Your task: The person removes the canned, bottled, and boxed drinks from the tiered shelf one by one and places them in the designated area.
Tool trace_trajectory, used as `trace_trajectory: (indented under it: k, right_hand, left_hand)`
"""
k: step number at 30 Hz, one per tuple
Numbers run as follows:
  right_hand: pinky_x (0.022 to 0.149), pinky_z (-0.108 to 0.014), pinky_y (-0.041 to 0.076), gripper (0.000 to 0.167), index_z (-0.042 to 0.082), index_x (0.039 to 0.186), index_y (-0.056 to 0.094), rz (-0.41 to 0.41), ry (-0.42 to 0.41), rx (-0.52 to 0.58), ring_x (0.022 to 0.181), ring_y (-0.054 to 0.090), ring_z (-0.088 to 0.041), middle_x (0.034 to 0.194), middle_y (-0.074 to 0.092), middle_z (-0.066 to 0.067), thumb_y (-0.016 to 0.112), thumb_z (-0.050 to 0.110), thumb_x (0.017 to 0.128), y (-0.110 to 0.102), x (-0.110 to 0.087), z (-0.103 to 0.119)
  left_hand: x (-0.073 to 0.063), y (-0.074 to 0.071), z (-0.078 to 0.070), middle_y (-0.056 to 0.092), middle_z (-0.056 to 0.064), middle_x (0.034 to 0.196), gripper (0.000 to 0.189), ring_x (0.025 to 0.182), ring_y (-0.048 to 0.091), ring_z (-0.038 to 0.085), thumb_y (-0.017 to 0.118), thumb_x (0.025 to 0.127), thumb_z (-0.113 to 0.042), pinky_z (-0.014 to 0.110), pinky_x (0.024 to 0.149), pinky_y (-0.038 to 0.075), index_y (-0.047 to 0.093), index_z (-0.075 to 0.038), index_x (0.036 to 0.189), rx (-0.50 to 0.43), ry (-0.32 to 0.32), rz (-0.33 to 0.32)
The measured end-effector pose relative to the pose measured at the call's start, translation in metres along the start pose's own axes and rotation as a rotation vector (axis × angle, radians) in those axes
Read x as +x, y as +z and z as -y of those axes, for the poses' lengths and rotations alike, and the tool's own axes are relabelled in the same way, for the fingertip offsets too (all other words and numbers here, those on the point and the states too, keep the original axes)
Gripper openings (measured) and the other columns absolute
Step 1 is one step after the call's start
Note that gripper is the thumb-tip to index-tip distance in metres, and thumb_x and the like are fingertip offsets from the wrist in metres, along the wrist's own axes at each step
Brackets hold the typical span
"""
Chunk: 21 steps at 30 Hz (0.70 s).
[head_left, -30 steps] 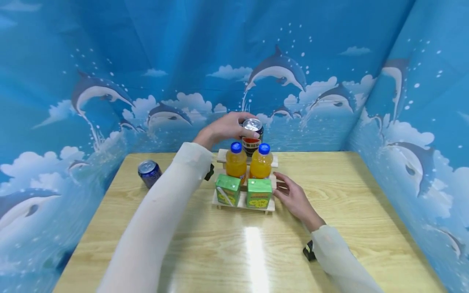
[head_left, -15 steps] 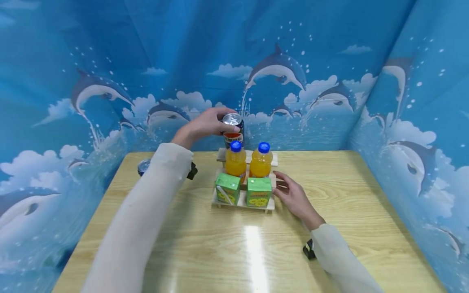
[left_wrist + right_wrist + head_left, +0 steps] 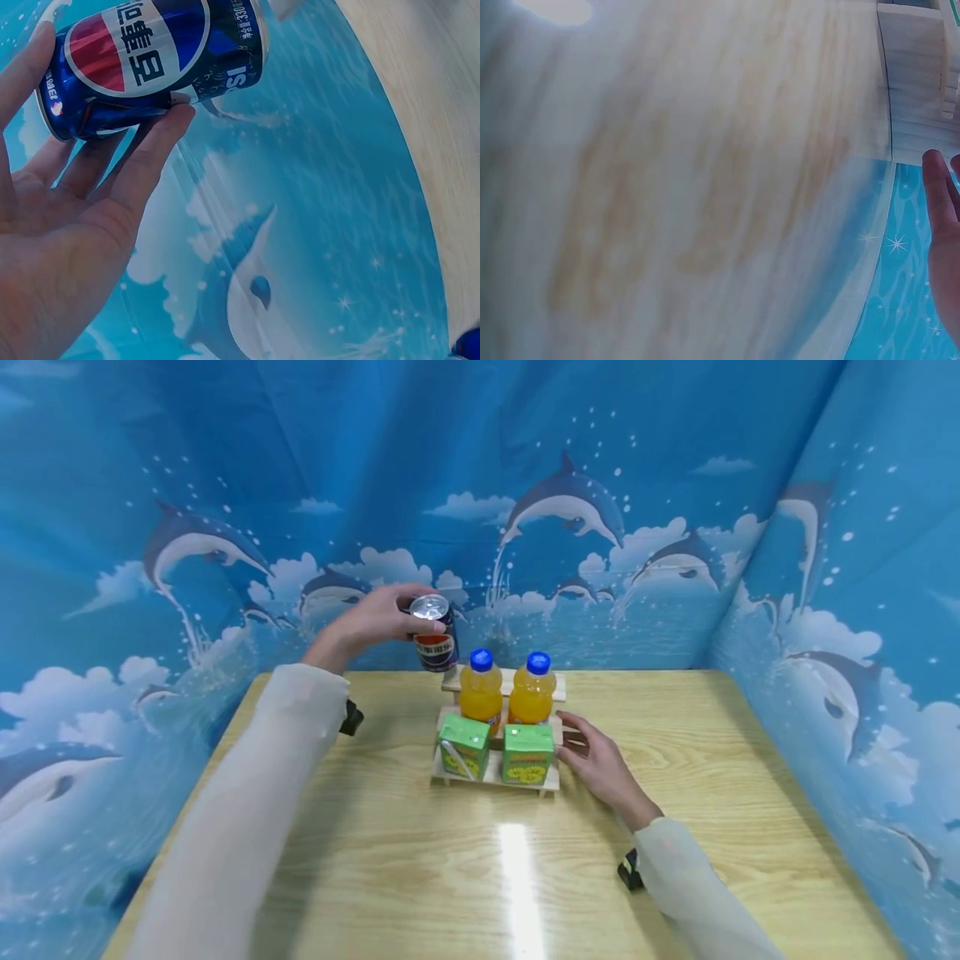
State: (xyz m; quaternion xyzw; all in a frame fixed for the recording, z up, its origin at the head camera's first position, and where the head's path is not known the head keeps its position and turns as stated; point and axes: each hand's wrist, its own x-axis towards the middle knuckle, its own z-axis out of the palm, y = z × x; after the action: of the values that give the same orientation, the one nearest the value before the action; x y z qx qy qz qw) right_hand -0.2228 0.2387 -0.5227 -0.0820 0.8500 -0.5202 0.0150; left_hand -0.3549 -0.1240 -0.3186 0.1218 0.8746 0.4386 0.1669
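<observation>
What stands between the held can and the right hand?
In the head view, an orange bottle, then a second bottle, both on the rack, stand between the can and the right hand.

the can (image 3: pixel 437 646) is glossy metal, the bottles (image 3: pixel 481 695) smooth plastic, the rack (image 3: pixel 494 768) matt wood, the table (image 3: pixel 420 860) shiny wood-grain.

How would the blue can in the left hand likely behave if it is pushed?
The blue can would probably roll if it lay on its side, because its wall is round. Its glossy surface may feel slightly slippery to the fingers.
</observation>
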Motion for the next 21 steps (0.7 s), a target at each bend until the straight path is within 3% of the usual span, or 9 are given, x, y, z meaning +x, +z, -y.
trace_trajectory:
  k: [21]
  right_hand:
    - [0.120, -0.051, 0.052, 0.064, 0.005, 0.164, 0.044, 0.009, 0.025, -0.029, 0.145, 0.058, -0.043, 0.167, 0.049, -0.021, 0.071, 0.011, 0.107, -0.002, 0.001, 0.000]
  left_hand:
    - [-0.036, -0.020, 0.057, 0.048, 0.020, 0.165, 0.081, 0.148, 0.051, 0.042, 0.080, 0.101, -0.041, 0.063, 0.117, 0.050, 0.041, -0.019, 0.169, 0.049, -0.086, -0.044]
